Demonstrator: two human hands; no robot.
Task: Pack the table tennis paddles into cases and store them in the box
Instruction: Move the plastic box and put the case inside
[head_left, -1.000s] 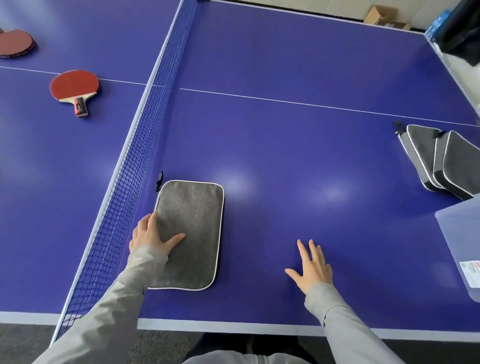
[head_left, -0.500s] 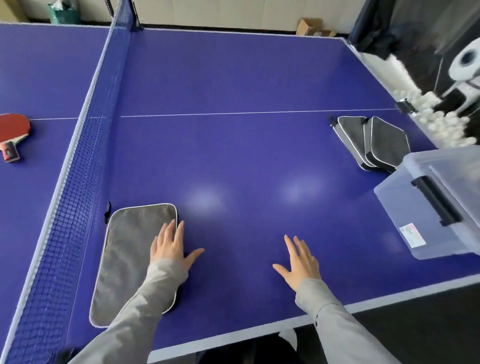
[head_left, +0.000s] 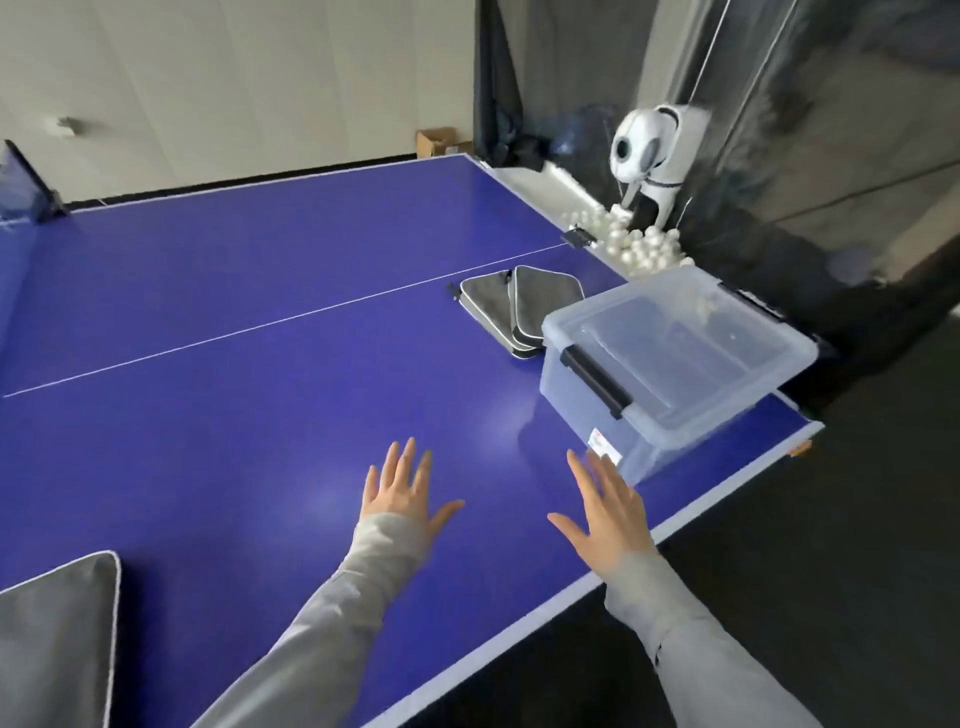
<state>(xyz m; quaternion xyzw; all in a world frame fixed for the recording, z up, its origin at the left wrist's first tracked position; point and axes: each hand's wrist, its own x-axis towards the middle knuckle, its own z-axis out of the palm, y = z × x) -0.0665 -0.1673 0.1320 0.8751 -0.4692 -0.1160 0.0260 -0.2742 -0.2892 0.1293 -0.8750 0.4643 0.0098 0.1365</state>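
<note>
Now both hands hover spread and empty over the blue table (head_left: 218, 291).

Near its right corner sits the lidded clear box (head_left: 675, 358); stacked grey cases (head_left: 511, 306) touch the box's far side; another grey case (head_left: 54, 639) lies well left; left hand (head_left: 402, 496) and right hand (head_left: 610, 512) hang just before the box.

ball machine (head_left: 647, 156) off far table corner | white balls (head_left: 636, 244) heaped below | cardboard box (head_left: 436, 143) by wall

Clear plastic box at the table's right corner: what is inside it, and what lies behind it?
The clear plastic box is lidded and looks empty through its translucent walls. Behind it lie overlapping grey paddle cases, partly covered by the box; their contents cannot be seen.
</note>
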